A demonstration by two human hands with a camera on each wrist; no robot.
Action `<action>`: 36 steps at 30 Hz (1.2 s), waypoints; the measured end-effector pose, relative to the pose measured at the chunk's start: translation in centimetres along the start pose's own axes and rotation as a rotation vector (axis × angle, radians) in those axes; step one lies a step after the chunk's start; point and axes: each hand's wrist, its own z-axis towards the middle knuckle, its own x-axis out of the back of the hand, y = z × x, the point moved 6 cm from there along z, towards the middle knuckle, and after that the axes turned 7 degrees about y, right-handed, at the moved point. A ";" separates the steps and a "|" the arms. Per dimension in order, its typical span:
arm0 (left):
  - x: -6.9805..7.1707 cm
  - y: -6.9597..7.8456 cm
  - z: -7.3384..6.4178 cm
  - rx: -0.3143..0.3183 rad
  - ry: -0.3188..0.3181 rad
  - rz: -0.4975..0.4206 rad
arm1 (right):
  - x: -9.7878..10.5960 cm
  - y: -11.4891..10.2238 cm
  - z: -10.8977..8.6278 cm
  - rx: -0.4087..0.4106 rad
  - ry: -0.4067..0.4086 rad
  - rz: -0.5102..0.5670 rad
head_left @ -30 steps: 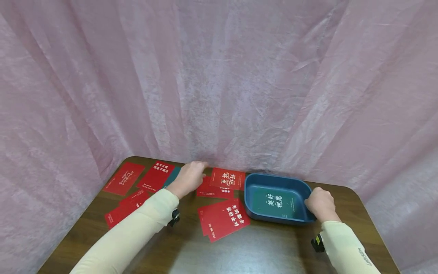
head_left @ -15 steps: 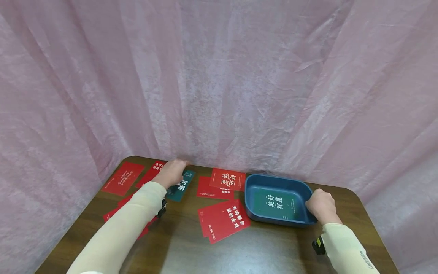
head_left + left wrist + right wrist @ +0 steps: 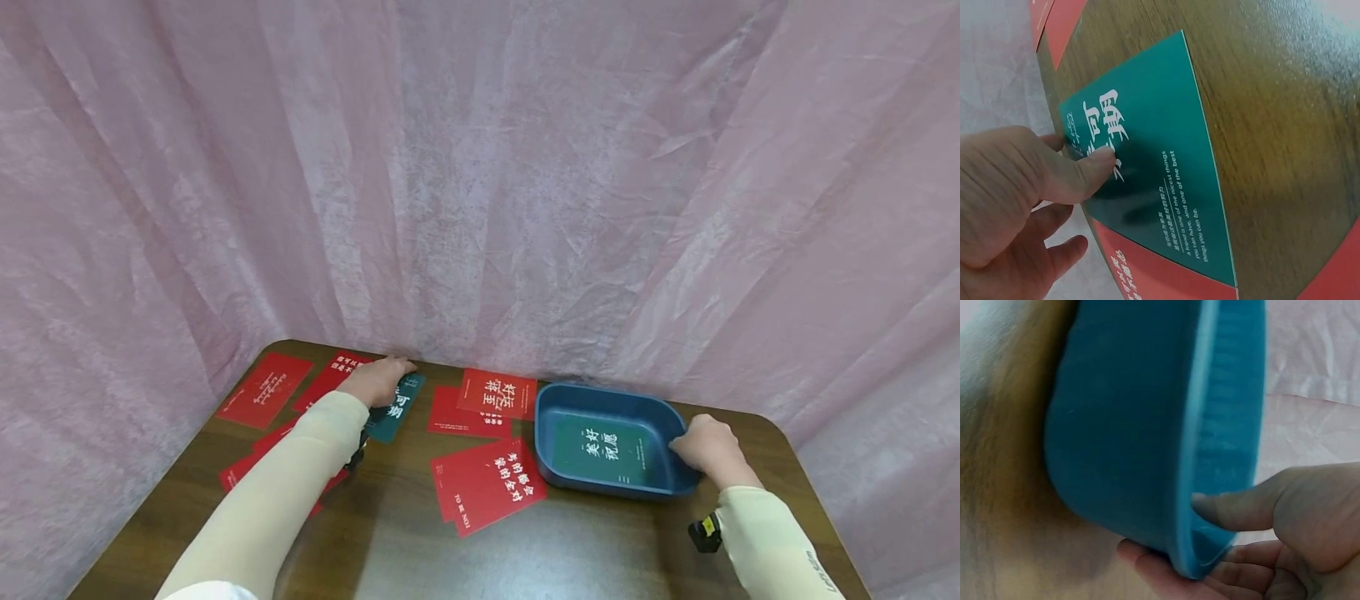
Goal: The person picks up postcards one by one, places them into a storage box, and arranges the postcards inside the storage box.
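Observation:
At the back left of the table, my left hand (image 3: 377,382) is at a green card (image 3: 388,417) with white lettering. The left wrist view shows the thumb (image 3: 1099,167) on the card's face and the other fingers curled at its back edge, partly hidden. My right hand (image 3: 708,446) grips the right end of a blue plastic tray (image 3: 600,482), thumb inside the rim and fingers underneath on the outside. Inside that tray lies another green card (image 3: 602,450) with white characters. Part of a red card (image 3: 330,379) shows just left of my left hand.
Two overlapping red cards lie in the middle, the front one (image 3: 498,483) beside the tray. Behind them are an orange-red card (image 3: 498,393) and a red card (image 3: 457,412). Another red card (image 3: 266,390) is at the far left. A pink curtain (image 3: 480,208) hangs behind the wooden table (image 3: 570,550).
My left hand has moved left, from beside the middle red cards to the green card, and its thumb now lies on it. My right hand stays at the tray.

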 end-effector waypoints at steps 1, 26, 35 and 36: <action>-0.1 0.0 0.1 -0.004 -0.015 0.007 | 0.1 0.0 0.0 -0.003 -0.001 0.012; -0.4 0.0 1.1 0.016 0.059 -0.089 | 0.1 0.3 0.1 -0.029 0.039 0.011; -0.3 -0.8 0.9 0.090 0.054 -0.119 | 0.2 0.0 -0.3 -0.043 0.048 0.004; -0.4 -0.9 0.9 0.099 0.044 -0.127 | 0.2 0.0 -0.3 -0.044 0.052 0.005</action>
